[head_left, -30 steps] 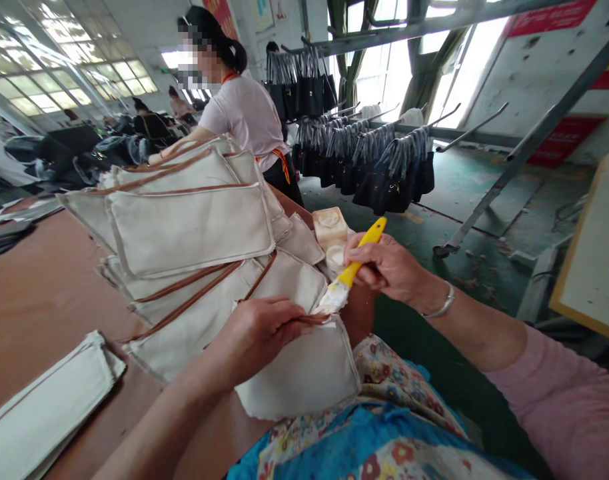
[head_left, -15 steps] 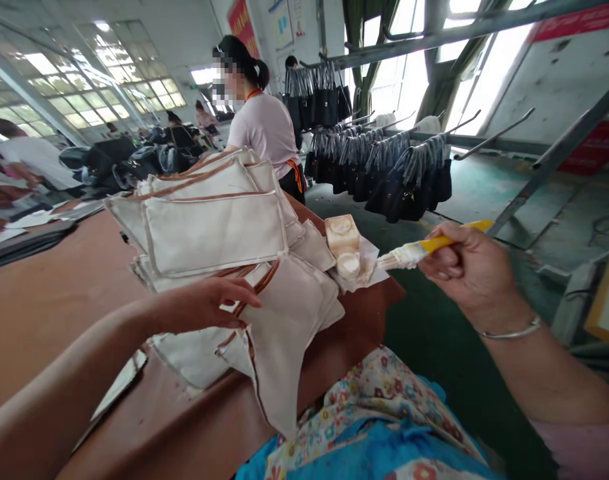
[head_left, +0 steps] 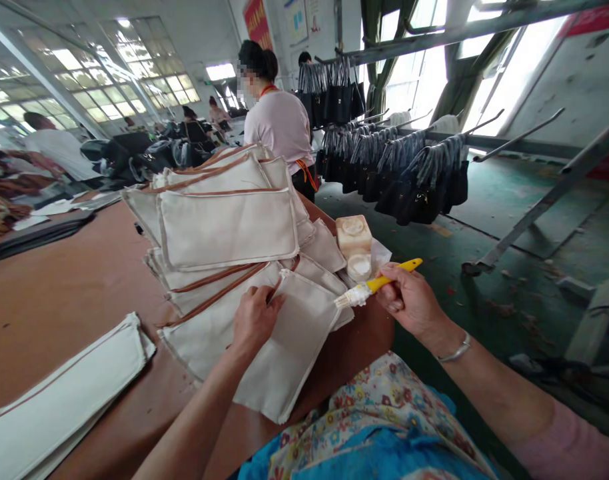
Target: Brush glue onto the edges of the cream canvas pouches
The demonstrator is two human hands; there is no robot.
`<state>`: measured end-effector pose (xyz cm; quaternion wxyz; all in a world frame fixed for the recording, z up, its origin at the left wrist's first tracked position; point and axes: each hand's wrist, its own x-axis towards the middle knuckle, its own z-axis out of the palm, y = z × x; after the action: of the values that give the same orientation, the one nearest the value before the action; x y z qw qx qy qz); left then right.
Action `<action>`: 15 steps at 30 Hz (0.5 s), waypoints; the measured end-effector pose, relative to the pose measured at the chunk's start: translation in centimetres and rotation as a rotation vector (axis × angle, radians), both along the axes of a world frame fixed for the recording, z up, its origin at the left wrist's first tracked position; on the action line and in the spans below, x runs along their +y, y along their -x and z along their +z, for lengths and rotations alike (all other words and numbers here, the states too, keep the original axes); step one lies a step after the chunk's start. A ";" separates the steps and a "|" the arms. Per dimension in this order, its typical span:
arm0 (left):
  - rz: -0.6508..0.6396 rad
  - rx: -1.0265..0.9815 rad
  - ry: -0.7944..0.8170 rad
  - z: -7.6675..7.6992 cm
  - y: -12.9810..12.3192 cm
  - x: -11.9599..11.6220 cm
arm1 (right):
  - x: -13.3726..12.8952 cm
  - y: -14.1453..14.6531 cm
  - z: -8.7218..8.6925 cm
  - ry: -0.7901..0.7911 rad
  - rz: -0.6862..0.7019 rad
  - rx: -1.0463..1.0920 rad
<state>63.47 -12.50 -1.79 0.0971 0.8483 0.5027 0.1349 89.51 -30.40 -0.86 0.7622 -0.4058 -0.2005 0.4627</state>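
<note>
My left hand [head_left: 257, 317] is closed on the upper edge of an off-white fabric piece [head_left: 299, 333], thumb and fingers pinching it. This piece lies slanted over the front of the pile, its lower corner near my lap. My right hand [head_left: 409, 300] grips a yellow-handled brush [head_left: 384, 281]. White paste coats its bristles, which are at the right edge of the fabric piece; whether they touch it I cannot tell. Behind the brush stand a squarish cream-coloured container [head_left: 353, 235] and a small round white pot [head_left: 359, 267].
A tall pile of off-white fabric pieces [head_left: 229, 227] with brown trim covers the middle of the brown table [head_left: 99, 267]. More pieces [head_left: 74, 400] lie at the lower left. Beyond, a person [head_left: 279, 127] stands near a metal rack [head_left: 524, 207] of hanging black bags [head_left: 419, 187].
My left hand has moved right and closed on the fabric piece's edge, and the piece now lies flatter. My right hand has brought the brush left and down, from beside the pot to the fabric.
</note>
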 end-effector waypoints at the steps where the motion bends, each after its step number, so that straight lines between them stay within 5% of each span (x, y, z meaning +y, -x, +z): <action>1: 0.002 -0.028 -0.037 -0.2 -0.2 -0.1 | 0.4 0.3 0.1 -0.003 0.001 -0.012; 5: 0.035 -0.206 -0.095 -0.8 -1.1 -0.8 | 2.7 1.2 1.0 -0.033 -0.025 -0.046; 10: -0.103 -0.349 -0.245 -0.6 -1.2 -3.5 | 4.3 1.4 3.3 -0.122 -0.022 -0.163; 15: -0.181 -0.472 0.089 -0.7 -1.4 -4.9 | 4.4 1.5 5.1 -0.150 0.036 -0.317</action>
<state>64.91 -17.41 -2.52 0.2604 0.8299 0.3936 0.2976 88.02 -26.03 4.23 0.7407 -0.4123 -0.3595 0.3902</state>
